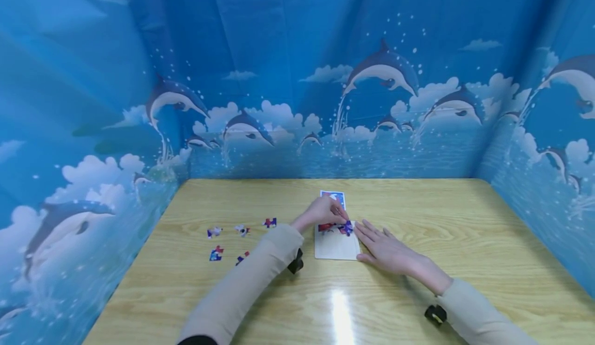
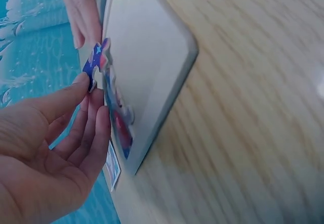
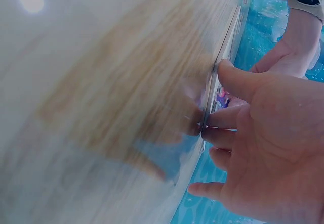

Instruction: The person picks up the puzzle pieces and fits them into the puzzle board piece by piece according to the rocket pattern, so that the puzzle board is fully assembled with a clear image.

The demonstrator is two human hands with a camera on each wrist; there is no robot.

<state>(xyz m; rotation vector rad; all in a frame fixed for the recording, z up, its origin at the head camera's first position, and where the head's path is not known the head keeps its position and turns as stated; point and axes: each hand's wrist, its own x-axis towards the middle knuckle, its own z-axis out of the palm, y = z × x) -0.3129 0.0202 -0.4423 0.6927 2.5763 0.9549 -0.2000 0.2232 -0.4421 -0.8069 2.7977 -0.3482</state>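
My left hand (image 1: 324, 210) is over the far part of a pale puzzle board (image 1: 335, 249). Between thumb and fingertips it pinches a purple jigsaw piece (image 2: 93, 61), tilted at the board's surface in the left wrist view. Joined pieces (image 2: 119, 118) with red and blue print lie along the board's far side, partly covered by the hand in the head view. On the right, my right hand (image 1: 388, 249) lies with fingers extended, its fingertips and thumb against the board's right edge.
Several loose jigsaw pieces (image 1: 216, 253) are spread on the wooden table (image 1: 418, 205) to the left, one partly behind the left sleeve. A printed picture card (image 1: 339, 197) lies just beyond the board. Dolphin-print curtains (image 1: 279, 76) enclose the table's back and sides.
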